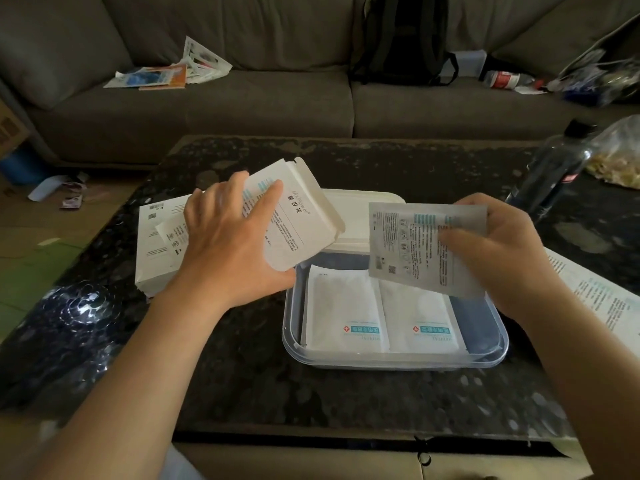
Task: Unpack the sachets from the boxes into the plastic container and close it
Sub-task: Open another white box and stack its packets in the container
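Observation:
A clear plastic container (491, 355) sits on the dark table with two white sachets (346, 313) lying side by side inside. Its white lid (356, 206) lies just behind it. My left hand (228, 244) grips a white box (301, 209) with its end flap open, tilted above the container's left rear corner. My right hand (502, 247) pinches a grey printed sachet (415, 247) above the container's right half. More white boxes (156, 247) lie stacked on the table under my left hand.
A dark bottle (554, 168) and a clear bag of food (620, 154) stand at the table's right rear. A printed leaflet (602, 299) lies at the right edge. Behind the table is a grey sofa (242, 109) with papers and a black backpack (401, 39).

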Tool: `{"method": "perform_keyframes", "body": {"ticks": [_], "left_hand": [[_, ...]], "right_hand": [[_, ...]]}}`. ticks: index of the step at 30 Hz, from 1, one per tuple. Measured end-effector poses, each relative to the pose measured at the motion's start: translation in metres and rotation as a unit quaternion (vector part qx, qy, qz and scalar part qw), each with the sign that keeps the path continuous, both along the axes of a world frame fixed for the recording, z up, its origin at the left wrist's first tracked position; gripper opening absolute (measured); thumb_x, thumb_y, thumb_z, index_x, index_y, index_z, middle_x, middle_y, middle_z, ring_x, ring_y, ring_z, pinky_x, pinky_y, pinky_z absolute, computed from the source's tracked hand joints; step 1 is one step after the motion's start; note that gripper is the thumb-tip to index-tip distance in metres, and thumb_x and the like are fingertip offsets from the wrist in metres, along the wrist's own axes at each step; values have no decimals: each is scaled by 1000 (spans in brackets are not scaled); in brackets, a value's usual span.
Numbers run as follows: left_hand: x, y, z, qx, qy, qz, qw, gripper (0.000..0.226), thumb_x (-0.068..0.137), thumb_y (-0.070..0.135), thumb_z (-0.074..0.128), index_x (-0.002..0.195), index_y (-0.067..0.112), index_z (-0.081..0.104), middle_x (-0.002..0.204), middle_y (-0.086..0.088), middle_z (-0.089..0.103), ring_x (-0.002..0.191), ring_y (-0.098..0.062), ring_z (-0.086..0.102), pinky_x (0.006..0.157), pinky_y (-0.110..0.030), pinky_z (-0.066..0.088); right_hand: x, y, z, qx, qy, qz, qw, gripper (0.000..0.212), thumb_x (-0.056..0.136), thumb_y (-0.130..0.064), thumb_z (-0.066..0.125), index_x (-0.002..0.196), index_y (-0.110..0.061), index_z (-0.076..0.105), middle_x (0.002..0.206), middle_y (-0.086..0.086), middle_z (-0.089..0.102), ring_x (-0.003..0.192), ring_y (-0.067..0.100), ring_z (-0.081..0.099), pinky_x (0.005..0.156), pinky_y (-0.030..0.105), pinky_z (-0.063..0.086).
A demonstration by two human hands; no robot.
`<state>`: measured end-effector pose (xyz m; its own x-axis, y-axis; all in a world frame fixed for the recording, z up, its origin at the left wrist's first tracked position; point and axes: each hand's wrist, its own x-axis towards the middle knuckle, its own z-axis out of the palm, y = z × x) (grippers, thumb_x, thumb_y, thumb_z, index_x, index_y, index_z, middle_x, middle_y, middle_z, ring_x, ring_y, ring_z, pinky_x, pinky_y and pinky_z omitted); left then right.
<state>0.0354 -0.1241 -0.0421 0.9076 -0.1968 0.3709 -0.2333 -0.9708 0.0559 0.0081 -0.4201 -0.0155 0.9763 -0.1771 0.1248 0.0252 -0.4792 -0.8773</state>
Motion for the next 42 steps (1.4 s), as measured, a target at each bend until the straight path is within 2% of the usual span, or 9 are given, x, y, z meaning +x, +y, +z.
{"method": "perform_keyframes", "body": {"ticks": [5, 9, 12, 17, 22, 29, 33, 36, 42], "left_hand": [[0, -3, 0, -1, -6, -2, 1000, 115, 51, 69, 71, 150, 25, 30, 151, -15, 27, 133, -41, 30, 112, -66, 26], [0, -5, -1, -5, -7, -9, 1000, 116, 52, 68, 72, 150, 25, 29, 150, -14, 26, 133, -39, 28, 112, -64, 25], [0, -8, -1, -2, -3, -16, 1000, 115, 52, 68, 71, 151, 24, 29, 151, -15, 27, 135, -41, 30, 113, -64, 23], [-3, -14, -1, -7, -9, -36, 999, 112, 54, 70, 68, 149, 22, 31, 149, -17, 31, 132, -41, 32, 110, -64, 25], [-3, -17, -3, 4, -6, -41, 999, 113, 53, 68, 69, 149, 23, 30, 150, -16, 30, 132, -41, 33, 111, -64, 26], [-4, -20, -4, 4, 7, -40, 999, 113, 53, 68, 70, 150, 26, 28, 150, -14, 29, 133, -38, 30, 112, -66, 25], [-4, -21, -5, 9, 9, -43, 999, 114, 54, 69, 70, 150, 26, 27, 151, -14, 28, 133, -38, 30, 113, -64, 25], [-3, -21, -6, 11, 11, -46, 999, 115, 53, 69, 71, 151, 26, 27, 151, -13, 27, 134, -37, 28, 114, -63, 23], [-3, -20, -6, 13, 15, -51, 999, 114, 54, 69, 70, 151, 27, 27, 152, -13, 27, 135, -37, 28, 114, -63, 24]], "right_hand": [[-5, -10, -3, -220, -105, 118, 963, 32, 98, -7, 55, 110, -34, 67, 110, -23, 62, 111, 9, 58, 67, 9, 52], [-13, -6, -3, -333, -151, 185, 912, 45, 89, 11, 61, 123, -16, 71, 114, 9, 74, 102, 28, 72, 75, 28, 61], [-17, 11, -15, -403, -68, 257, 875, 57, 83, 15, 64, 130, -17, 68, 124, 5, 71, 115, 26, 68, 94, 44, 58], [-21, 25, -25, -420, 98, 295, 853, 58, 98, -17, 59, 148, -42, 43, 157, -19, 38, 146, 9, 35, 120, 35, 34], [-20, 22, -26, -416, 224, 332, 817, 50, 105, -38, 44, 153, -46, 32, 166, -19, 13, 153, 12, 16, 123, 32, 16], [-15, 19, -24, -414, 304, 314, 798, 78, 82, -82, 33, 153, -54, 20, 167, -20, -2, 155, 14, 5, 124, 41, 11], [-14, 19, -25, -400, 306, 306, 808, 78, 81, -82, 30, 153, -52, 23, 167, -20, -2, 155, 15, 6, 124, 41, 11], [-11, 17, -29, -413, 255, 289, 825, 70, 92, -66, 48, 154, -49, 21, 167, -18, 4, 155, 14, 10, 124, 38, 15], [-1, 18, -43, -446, 240, 333, 795, 86, 91, -57, 61, 156, -50, 4, 167, -16, -8, 155, 15, -6, 124, 41, 10]]}}
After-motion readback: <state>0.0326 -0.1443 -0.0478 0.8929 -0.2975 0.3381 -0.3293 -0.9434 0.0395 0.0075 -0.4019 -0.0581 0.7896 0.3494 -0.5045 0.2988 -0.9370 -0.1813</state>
